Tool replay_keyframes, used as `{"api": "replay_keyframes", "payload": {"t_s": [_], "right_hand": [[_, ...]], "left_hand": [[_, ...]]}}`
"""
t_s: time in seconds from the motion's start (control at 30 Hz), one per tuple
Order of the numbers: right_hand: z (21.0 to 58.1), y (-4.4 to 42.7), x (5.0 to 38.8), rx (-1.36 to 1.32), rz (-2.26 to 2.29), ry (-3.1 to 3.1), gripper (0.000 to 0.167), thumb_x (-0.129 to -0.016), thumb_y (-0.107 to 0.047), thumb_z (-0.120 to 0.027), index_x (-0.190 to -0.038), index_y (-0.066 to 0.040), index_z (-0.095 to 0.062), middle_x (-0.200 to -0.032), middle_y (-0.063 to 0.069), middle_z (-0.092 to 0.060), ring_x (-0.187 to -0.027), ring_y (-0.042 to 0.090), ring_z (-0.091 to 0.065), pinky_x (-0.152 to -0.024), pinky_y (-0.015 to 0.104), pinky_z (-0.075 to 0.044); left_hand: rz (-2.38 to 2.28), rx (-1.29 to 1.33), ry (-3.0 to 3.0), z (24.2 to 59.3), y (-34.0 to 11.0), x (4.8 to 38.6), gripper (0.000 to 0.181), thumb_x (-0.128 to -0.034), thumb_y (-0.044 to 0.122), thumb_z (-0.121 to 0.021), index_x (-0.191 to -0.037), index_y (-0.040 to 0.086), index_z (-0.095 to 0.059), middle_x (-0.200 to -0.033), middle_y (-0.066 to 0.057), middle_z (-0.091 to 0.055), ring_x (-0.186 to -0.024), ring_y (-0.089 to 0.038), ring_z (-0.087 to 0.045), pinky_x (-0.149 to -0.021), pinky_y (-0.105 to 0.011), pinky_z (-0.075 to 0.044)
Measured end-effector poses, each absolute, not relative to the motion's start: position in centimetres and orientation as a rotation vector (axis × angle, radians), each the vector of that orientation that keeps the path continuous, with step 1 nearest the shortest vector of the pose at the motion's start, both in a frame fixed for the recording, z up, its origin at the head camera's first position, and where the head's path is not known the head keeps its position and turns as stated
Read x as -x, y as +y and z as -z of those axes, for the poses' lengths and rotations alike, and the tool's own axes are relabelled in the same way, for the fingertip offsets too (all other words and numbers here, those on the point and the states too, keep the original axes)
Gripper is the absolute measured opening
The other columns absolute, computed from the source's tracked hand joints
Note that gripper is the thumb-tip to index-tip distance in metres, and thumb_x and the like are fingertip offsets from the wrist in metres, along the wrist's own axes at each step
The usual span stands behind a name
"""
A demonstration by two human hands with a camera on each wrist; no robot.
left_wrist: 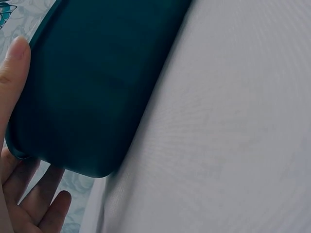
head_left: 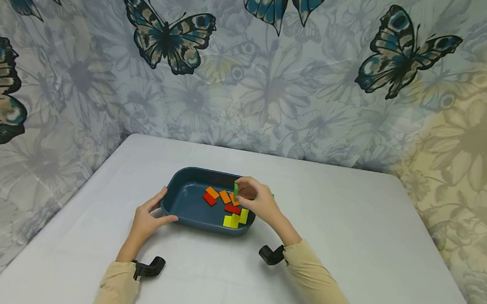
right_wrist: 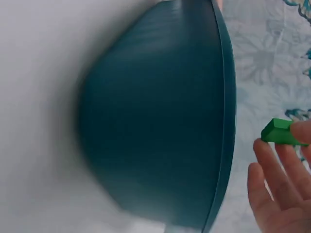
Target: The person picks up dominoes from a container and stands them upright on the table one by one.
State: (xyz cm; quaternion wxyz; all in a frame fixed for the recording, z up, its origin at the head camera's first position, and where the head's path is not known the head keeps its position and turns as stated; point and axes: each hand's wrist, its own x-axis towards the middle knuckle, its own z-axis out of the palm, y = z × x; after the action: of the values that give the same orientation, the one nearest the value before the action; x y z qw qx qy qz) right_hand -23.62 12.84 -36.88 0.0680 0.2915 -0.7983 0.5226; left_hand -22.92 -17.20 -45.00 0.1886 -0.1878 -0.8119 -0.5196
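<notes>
A dark blue tray [head_left: 192, 222] holds orange blocks [head_left: 212, 192], red blocks [head_left: 209, 199] and yellow blocks [head_left: 235, 221]. At its left end the left hand [head_left: 145, 218] grips the corner, thumb along the front side and fingers on the left side. In the left wrist view, that hand's thumb [left_wrist: 17, 58] lies against the tray [left_wrist: 97, 87]. The right hand [head_left: 258, 201] pinches a green block [head_left: 235, 189] above the tray's right part. In the right wrist view, the green block [right_wrist: 279, 131] is between thumb and fingertips, beyond the tray's rim [right_wrist: 227, 97].
A white-covered table [head_left: 349, 227] lies beneath the tray. Behind and beside it hangs cloth [head_left: 274, 92] with butterflies and flowers. Each wrist wears a black device, left [head_left: 150, 268] and right [head_left: 270, 255]. A small green bit [head_left: 272, 196] shows just behind the right hand.
</notes>
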Motion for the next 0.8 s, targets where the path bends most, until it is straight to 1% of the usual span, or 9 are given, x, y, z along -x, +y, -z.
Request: {"api": "replay_keyframes", "payload": {"t_s": [0.07, 0.23, 0.37, 0.47, 0.6, 0.67, 0.8], "right_hand": [[37.0, 13.8, 23.5, -0.865, -1.549, -2.380, 0.031, -0.078, 0.013, -0.060, -0.108, 0.012, -0.052, -0.093, 0.022, -0.059, -0.082, 0.034, -0.059, -0.072, 0.041, -0.051], [37.4, 16.6, 23.3, -0.803, -1.492, -2.321, 0.032, -0.076, 0.016, -0.060, -0.107, 0.013, -0.052, -0.091, 0.023, -0.060, -0.080, 0.036, -0.059, -0.070, 0.041, -0.051], [37.9, 18.4, 23.4, -0.710, -1.489, -2.292, 0.031, -0.076, 0.017, -0.059, -0.106, 0.013, -0.052, -0.090, 0.025, -0.060, -0.081, 0.038, -0.059, -0.070, 0.043, -0.051], [38.3, 19.2, 23.6, -0.633, -1.505, -2.278, 0.031, -0.077, 0.017, -0.058, -0.107, 0.013, -0.052, -0.091, 0.027, -0.060, -0.083, 0.040, -0.058, -0.072, 0.045, -0.049], [38.9, 20.0, 24.0, -0.559, -1.508, -2.285, 0.031, -0.078, 0.015, -0.059, -0.108, 0.014, -0.051, -0.093, 0.028, -0.059, -0.086, 0.040, -0.057, -0.074, 0.045, -0.048], [39.4, 20.4, 24.2, -0.537, -1.487, -2.298, 0.031, -0.078, 0.015, -0.059, -0.108, 0.014, -0.050, -0.094, 0.028, -0.058, -0.086, 0.040, -0.057, -0.075, 0.043, -0.049], [41.1, 21.6, 25.4, -0.493, -1.495, -2.331, 0.030, -0.078, 0.012, -0.061, -0.106, 0.011, -0.052, -0.093, 0.024, -0.060, -0.086, 0.037, -0.058, -0.074, 0.039, -0.049]], "left_hand": [[1.467, 0.528, -2.272, 44.9, -17.4, 22.9, 0.075, -0.0582, -0.004, -0.080, -0.124, -0.013, -0.044, -0.129, -0.024, -0.041, -0.112, -0.038, -0.044, -0.085, -0.020, -0.042], [1.456, 0.514, -2.284, 44.9, -17.8, 22.6, 0.076, -0.0580, -0.004, -0.080, -0.124, -0.013, -0.044, -0.129, -0.024, -0.041, -0.111, -0.038, -0.045, -0.085, -0.022, -0.043], [1.476, 0.504, -2.307, 44.9, -17.8, 22.3, 0.076, -0.0597, -0.003, -0.080, -0.126, -0.012, -0.043, -0.130, -0.024, -0.040, -0.111, -0.037, -0.045, -0.085, -0.023, -0.042], [1.499, 0.503, -2.307, 44.9, -17.7, 22.4, 0.076, -0.0605, -0.002, -0.080, -0.127, -0.011, -0.043, -0.131, -0.023, -0.039, -0.113, -0.036, -0.044, -0.087, -0.031, -0.042], [1.521, 0.509, -2.292, 44.9, -17.5, 22.7, 0.076, -0.0606, -0.003, -0.079, -0.127, -0.011, -0.043, -0.131, -0.022, -0.039, -0.114, -0.036, -0.043, -0.086, -0.041, -0.041], [1.531, 0.514, -2.289, 45.0, -17.4, 22.8, 0.076, -0.0608, -0.003, -0.079, -0.127, -0.011, -0.043, -0.131, -0.022, -0.039, -0.114, -0.036, -0.042, -0.086, -0.043, -0.041], [1.549, 0.514, -2.291, 45.1, -17.4, 22.9, 0.075, -0.0620, -0.002, -0.079, -0.127, -0.011, -0.042, -0.132, -0.022, -0.038, -0.115, -0.036, -0.042, -0.086, -0.047, -0.039]]}}
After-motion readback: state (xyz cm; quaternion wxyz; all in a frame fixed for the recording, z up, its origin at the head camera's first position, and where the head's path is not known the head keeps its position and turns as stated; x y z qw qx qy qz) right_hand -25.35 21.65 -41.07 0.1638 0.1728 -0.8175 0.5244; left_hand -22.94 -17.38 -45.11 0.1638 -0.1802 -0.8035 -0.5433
